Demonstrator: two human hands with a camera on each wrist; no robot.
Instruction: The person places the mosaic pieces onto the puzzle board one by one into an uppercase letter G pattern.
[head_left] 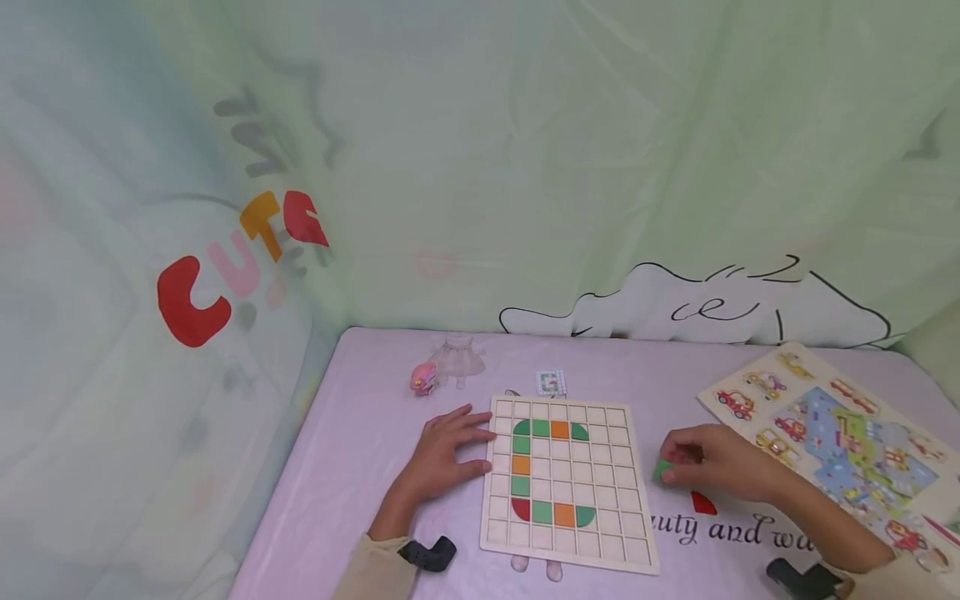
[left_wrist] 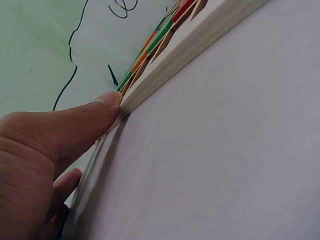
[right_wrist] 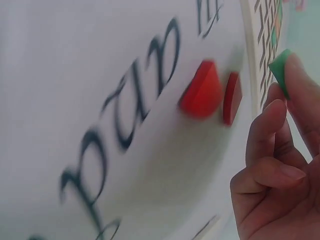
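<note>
A square wooden grid board [head_left: 615, 533] lies on the table with green, orange and red tiles set in a C-like outline. My left hand [head_left: 450, 454] rests at its left edge, fingers extended; in the left wrist view the thumb [left_wrist: 85, 122] touches the board's side. To the right of the board, my right hand [head_left: 723, 462] pinches a small green tile [head_left: 662, 470] between thumb and fingers, just above the table. The right wrist view shows the same green tile [right_wrist: 281, 70] at the fingertips. Two red pieces [right_wrist: 202, 95] lie near that hand, one partly hidden in the head view.
A small patterned card [head_left: 551, 382] lies behind the board, with a pink trinket [head_left: 423, 378] to its left. Vehicle picture puzzle boards [head_left: 825, 417] cover the table's right side, partly under the right forearm. Printed cloth walls [head_left: 480, 208] rise behind and to the left.
</note>
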